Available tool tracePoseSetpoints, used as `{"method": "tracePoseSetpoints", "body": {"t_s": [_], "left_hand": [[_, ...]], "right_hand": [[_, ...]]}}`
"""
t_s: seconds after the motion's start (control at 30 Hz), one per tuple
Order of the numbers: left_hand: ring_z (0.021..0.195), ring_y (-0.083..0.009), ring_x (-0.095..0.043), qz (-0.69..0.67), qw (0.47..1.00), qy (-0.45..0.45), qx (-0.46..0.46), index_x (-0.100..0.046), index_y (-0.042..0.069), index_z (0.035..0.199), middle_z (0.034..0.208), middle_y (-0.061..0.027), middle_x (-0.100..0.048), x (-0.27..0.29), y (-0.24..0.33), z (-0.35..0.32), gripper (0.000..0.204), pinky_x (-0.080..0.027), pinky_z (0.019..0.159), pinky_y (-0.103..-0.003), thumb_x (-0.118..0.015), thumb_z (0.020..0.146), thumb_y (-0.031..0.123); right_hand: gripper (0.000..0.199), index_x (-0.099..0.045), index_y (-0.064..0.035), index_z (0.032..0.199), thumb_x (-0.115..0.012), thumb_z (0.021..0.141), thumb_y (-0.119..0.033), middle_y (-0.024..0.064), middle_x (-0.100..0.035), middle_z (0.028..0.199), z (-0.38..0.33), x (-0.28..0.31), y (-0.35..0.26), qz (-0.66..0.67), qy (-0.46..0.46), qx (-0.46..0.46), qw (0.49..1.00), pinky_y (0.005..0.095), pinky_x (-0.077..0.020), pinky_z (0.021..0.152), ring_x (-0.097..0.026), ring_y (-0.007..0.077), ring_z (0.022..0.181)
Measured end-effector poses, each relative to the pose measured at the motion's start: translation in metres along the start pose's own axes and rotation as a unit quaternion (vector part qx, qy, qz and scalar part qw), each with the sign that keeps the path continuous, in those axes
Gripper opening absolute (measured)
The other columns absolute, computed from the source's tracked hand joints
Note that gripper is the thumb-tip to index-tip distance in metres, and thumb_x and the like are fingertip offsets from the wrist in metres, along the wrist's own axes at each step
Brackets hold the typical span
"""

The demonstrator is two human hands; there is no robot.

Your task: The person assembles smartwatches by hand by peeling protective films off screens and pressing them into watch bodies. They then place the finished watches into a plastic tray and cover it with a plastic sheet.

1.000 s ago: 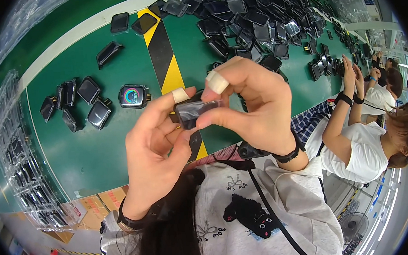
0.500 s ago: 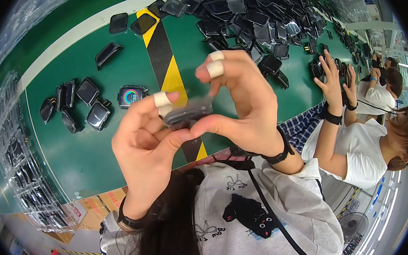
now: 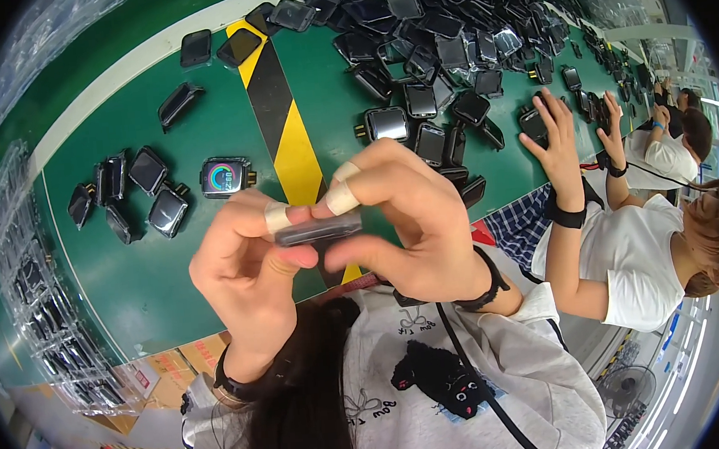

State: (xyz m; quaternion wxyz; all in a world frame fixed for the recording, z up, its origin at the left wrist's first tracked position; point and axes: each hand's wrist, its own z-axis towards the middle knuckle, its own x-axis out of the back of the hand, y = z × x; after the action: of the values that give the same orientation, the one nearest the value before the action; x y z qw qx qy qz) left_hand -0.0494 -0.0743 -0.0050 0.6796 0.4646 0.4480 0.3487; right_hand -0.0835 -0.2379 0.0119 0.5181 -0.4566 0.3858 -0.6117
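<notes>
Between my left hand (image 3: pixel 249 267) and my right hand (image 3: pixel 414 224) is a dark smartwatch body (image 3: pixel 319 230), held edge-on above the green table and a little blurred. The left thumb and fingers pinch one end of it. My right fingers, wrapped in cream finger tape, grip its other end from above, with the thumb below. Just beyond my left hand lies a watch body with a lit, colourful screen (image 3: pixel 226 177). Left of it several black watch bodies (image 3: pixel 148 170) lie loosely grouped, some in clear film.
A large heap of black watch bodies (image 3: pixel 445 28) covers the far right of the table. Yellow-and-black tape (image 3: pixel 295 153) runs across the green tabletop (image 3: pixel 128 285). Clear trays (image 3: pixel 56 333) are stacked at the left edge. A co-worker's hands (image 3: pixel 562 137) are at the right.
The watch body has turned and come down slightly, and my right fingers have closed onto it. More watch bodies now show on the table beyond my right hand.
</notes>
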Motion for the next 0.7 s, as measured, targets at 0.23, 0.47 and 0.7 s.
{"method": "tracePoseSetpoints", "body": {"t_s": [0.23, 0.47, 0.7], "left_hand": [[0.077, -0.0115, -0.057, -0.029, 0.995, 0.014, 0.097, -0.059, -0.004, 0.091, 0.089, -0.0072, -0.059, -0.010, -0.016, 0.002, 0.013, -0.048, 0.060, -0.022, -0.066, 0.080, -0.004], [0.082, -0.0146, -0.059, 0.299, 0.947, 0.048, 0.111, -0.062, 0.001, 0.098, 0.107, -0.0092, -0.057, 0.008, -0.025, 0.013, 0.016, -0.049, 0.058, -0.023, -0.064, 0.082, -0.003], [0.084, -0.0153, -0.060, 0.498, 0.856, -0.033, -0.134, -0.058, -0.001, 0.108, 0.111, -0.0098, -0.057, -0.018, -0.015, 0.018, 0.019, -0.049, 0.067, -0.025, -0.056, 0.091, 0.005]], "right_hand": [[0.037, -0.060, 0.0008, 0.098, -0.079, 0.067, -0.001, 0.0112, -0.057, 0.097, -0.016, 0.004, 0.011, -0.008, 0.024, -0.102, 0.994, 0.0263, -0.0467, 0.069, -0.057, 0.0177, 0.081], [0.053, -0.059, -0.0026, 0.108, -0.082, 0.060, -0.004, 0.0120, -0.055, 0.103, -0.051, 0.058, -0.003, -0.354, 0.081, -0.050, 0.930, 0.0304, -0.0487, 0.072, -0.058, 0.0233, 0.086], [0.063, -0.057, -0.0039, 0.116, -0.080, 0.057, -0.002, 0.0119, -0.055, 0.110, -0.082, 0.075, 0.000, -0.390, 0.131, -0.195, 0.890, 0.0360, -0.0472, 0.081, -0.055, 0.0310, 0.098]]}}
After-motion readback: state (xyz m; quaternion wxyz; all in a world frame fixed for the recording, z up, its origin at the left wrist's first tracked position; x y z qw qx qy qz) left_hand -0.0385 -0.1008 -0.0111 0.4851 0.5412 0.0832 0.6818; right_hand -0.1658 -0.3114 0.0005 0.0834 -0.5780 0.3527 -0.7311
